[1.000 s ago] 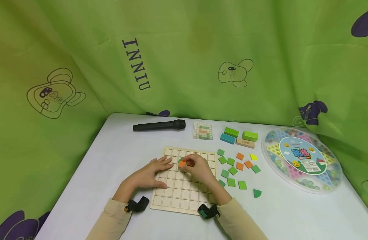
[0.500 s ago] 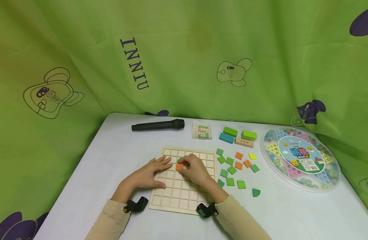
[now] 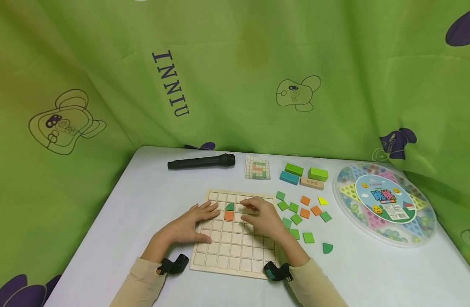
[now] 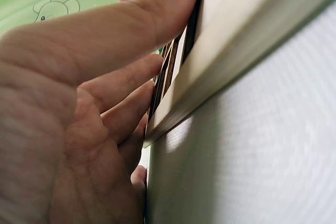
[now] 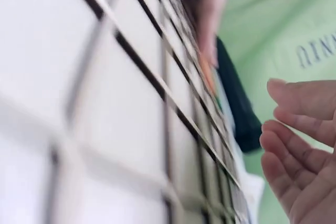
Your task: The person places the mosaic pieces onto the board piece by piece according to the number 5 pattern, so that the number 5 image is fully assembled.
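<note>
A wooden grid board (image 3: 219,258) lies on the table in the head view. In one of its columns sit a green quarter-round tile (image 3: 230,207) and, just below it, an orange square tile (image 3: 229,215). My left hand (image 3: 186,224) rests on the board's left side with fingers spread; the left wrist view shows its thumb (image 4: 131,27) against the board's edge. Over the board's right half is my right hand (image 3: 263,217), holding nothing. In the right wrist view its fingers (image 5: 286,145) are relaxed and apart from the board.
Several loose green, orange and yellow tiles (image 3: 296,218) lie right of the board. Behind them stand coloured blocks (image 3: 318,174) and a pattern card (image 3: 258,167). A black microphone (image 3: 201,161) lies at the back. A round Chinese checkers box (image 3: 386,204) is at the right.
My right hand has set the orange tile into the cell below the green one, let go of it and drawn back to the right. The left hand has stayed in place.
</note>
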### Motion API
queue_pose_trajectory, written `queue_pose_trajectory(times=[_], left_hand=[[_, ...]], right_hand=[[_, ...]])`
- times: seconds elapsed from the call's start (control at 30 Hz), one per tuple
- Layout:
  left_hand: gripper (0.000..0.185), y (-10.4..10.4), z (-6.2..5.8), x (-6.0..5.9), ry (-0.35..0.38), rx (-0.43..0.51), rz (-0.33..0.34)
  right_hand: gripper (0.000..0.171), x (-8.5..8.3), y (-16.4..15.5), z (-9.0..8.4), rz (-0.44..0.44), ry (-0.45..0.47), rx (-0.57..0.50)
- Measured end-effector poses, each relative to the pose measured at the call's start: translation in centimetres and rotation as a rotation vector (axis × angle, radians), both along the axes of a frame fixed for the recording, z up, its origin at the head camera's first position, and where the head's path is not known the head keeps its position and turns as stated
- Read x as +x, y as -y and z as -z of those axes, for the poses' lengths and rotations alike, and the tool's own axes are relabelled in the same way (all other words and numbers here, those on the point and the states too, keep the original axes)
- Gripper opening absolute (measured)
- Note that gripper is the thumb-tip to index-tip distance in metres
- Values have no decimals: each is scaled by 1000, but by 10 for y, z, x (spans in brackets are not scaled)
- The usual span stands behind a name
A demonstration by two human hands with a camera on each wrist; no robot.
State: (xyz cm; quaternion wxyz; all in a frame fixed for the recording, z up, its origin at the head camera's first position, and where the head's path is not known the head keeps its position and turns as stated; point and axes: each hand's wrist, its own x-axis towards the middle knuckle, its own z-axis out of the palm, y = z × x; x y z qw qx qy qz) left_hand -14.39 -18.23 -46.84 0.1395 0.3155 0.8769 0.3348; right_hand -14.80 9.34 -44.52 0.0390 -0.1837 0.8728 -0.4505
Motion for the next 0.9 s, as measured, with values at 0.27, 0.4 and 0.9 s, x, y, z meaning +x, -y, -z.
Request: queue_pose_trajectory(times=[0.27,0.4,0.9], left_hand=[[83,0,-1,2,5,-1,4],[82,0,-3,1,-13,-5,6],[83,0,-1,-1,-18,-19,5]], right_hand=[[43,6,-76,-3,139,-66,45],[45,7,-116,0,236,-13,79],[29,3,-160,22,273,-43,275]])
